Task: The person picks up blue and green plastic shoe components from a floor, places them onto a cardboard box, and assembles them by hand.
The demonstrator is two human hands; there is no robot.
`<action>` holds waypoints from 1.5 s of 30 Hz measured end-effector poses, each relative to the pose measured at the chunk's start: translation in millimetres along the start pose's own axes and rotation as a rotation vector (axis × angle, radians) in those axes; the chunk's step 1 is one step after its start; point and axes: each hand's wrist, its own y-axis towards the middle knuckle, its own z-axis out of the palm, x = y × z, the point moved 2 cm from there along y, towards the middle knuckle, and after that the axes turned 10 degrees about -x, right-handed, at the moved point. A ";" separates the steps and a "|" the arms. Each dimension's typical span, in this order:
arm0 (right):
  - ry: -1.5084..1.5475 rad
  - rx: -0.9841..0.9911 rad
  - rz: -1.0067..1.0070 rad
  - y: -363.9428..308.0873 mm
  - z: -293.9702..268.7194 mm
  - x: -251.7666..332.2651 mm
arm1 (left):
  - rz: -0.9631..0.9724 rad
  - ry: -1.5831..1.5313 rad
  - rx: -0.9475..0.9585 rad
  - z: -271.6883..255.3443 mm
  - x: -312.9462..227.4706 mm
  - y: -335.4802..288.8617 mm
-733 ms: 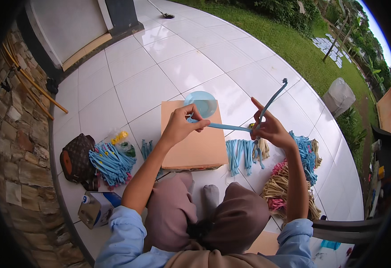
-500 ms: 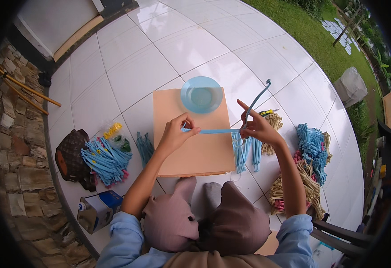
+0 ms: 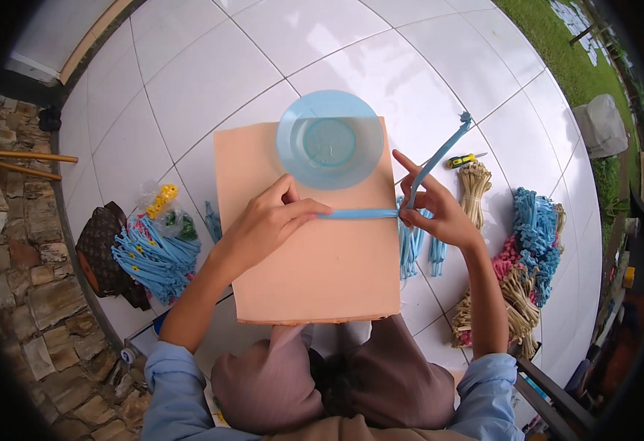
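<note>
A light-blue flat strip (image 3: pixel 362 214) runs level between my two hands, over a peach-coloured board (image 3: pixel 315 283). My left hand (image 3: pixel 274 213) pinches its left end between thumb and fingers. My right hand (image 3: pixel 438 209) grips it farther along, with the index finger pointing up and away. Beyond the right hand, the strip's free part rises to the far right and ends in a bunched, knot-like tip. At the board's far edge, just past my hands, sits a translucent blue bowl (image 3: pixel 289 143).
Right of the board lie blue strips (image 3: pixel 410 246), a beige bundle (image 3: pixel 474 192), a yellow-and-black screwdriver (image 3: pixel 462 160) and a pile of blue bundles (image 3: pixel 535 235). At left are more blue strips (image 3: pixel 156 257), yellow pieces (image 3: pixel 162 200) in plastic and a brown bag (image 3: pixel 100 246).
The view has shifted, and the board and bowl look larger. Both hands still hold the strip. The curled end that showed at my left fingertips is now hidden.
</note>
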 end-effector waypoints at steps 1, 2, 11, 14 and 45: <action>0.003 0.000 0.006 0.2 -0.6 0.1 | 0.014 0.025 0.016 0.0 -0.8 -0.1; -0.004 0.011 0.017 0.6 -0.9 1.8 | 0.028 0.051 0.030 0.1 -1.2 -0.6; -0.045 0.087 0.032 7.0 -3.0 2.8 | 0.112 0.109 0.010 1.6 -0.5 -3.8; -0.026 0.091 0.039 8.6 -2.0 0.7 | 0.113 0.147 0.030 1.0 -1.0 -4.3; 0.091 -0.073 -0.046 4.0 -1.9 -7.5 | 0.395 0.686 0.120 27.6 -21.1 -21.4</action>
